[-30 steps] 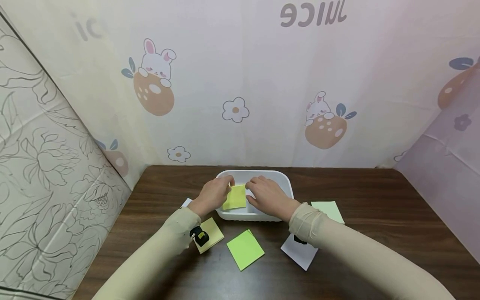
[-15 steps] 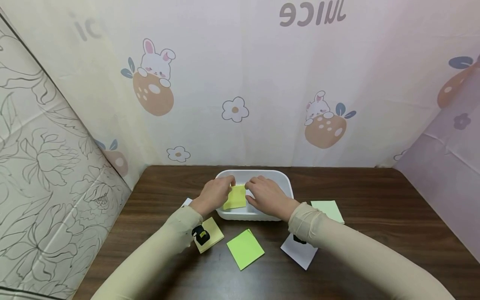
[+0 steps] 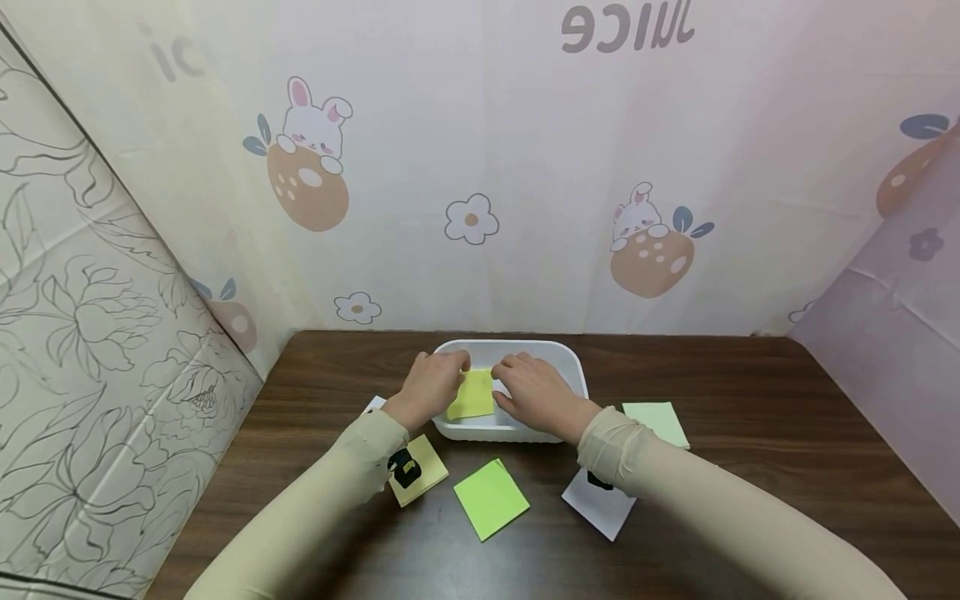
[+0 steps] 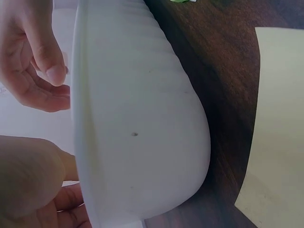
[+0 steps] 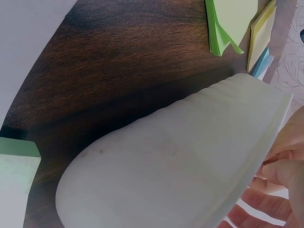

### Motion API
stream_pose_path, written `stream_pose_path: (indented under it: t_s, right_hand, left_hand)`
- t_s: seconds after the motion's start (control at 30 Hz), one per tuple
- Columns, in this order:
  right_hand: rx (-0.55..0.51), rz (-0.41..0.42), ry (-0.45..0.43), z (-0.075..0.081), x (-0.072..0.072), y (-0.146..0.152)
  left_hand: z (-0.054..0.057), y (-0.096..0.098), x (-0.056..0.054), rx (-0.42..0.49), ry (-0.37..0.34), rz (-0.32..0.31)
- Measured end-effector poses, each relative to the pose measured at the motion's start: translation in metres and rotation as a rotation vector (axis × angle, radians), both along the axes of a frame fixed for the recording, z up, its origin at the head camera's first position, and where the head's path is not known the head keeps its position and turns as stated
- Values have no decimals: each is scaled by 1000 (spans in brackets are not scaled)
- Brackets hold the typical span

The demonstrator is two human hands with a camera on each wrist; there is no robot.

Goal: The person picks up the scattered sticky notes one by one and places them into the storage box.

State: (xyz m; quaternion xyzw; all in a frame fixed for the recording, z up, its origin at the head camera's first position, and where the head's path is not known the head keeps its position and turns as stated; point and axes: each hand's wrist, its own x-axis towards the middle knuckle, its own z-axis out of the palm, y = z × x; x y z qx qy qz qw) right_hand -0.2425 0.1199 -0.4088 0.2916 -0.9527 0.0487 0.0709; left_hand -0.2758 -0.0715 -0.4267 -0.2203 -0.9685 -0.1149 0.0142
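A white plastic tray (image 3: 495,434) stands at the back of the table, with a yellow sticky-note pad (image 3: 472,396) inside its left part. My left hand (image 3: 427,390) reaches over the tray's left end, its fingers right at the pad's left edge; I cannot tell whether they pinch it. From the other side my right hand (image 3: 540,395) reaches in with bent fingers beside the pad's right edge. In the left wrist view the right thumb and fingers (image 4: 50,66) are loosely bent with nothing between them. The tray wall (image 4: 142,123) hides part of the left fingers there.
In front of the tray lie a pale yellow pad (image 3: 426,468), a bright green pad (image 3: 491,498) and a lilac pad (image 3: 600,504). A pale green pad (image 3: 656,421) is at the right. Behind the left wrist shows a blue pad (image 5: 262,63). A patterned curtain (image 3: 525,275) borders the table.
My left wrist has shifted slightly right. Both hands otherwise stay in the tray at the yellow pad's edges.
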Motion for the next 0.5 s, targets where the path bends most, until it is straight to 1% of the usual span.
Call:
stream_pose_path:
  t_s: [0.13,0.23,0.4,0.5]
  right_hand:
    - [11,-3,0,0,1,0]
    - [13,-4,-7,0,1,0]
    - [15,-4,-19,0,0,0]
    - [12,-2,-19,-1,-1,1]
  left_hand:
    - [-2,0,-3,-6,-14,16]
    - [-4,1,-5,-9,-6,23]
    - [-6,3,-7,2,7,21]
    - [-8,5,-8,-11,12,15]
